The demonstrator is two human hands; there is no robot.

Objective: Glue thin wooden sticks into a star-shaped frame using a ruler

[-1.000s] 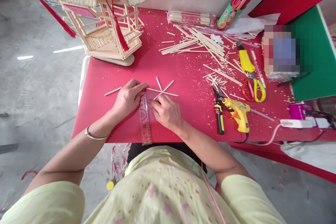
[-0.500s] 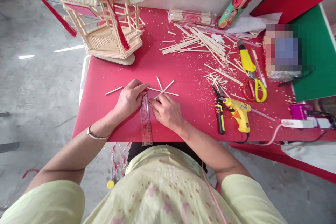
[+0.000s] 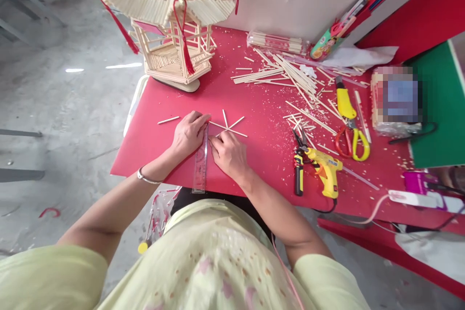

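A clear plastic ruler (image 3: 199,169) lies on the red table between my hands, its near end at the table's front edge. My left hand (image 3: 189,134) pinches the ruler's far end, close to the tip of one thin wooden stick. That stick belongs to a star of crossed sticks (image 3: 236,131) lying flat just beyond my hands. Fingers of my right hand (image 3: 229,155) are closed at the star's near-left spoke, partly hiding it, beside the ruler's right edge. Left of my left hand lies a single short stick (image 3: 168,120).
A stick-built pavilion model (image 3: 178,60) with red tassels stands at the back left. Loose sticks (image 3: 296,75) and shavings are scattered back right. Right of my hands lie pliers (image 3: 298,174), a yellow glue gun (image 3: 327,169), scissors (image 3: 351,141) and a power strip (image 3: 410,198).
The whole view has shifted and turned slightly with my head. My hands, the ruler and the star of sticks keep nearly the same arrangement.
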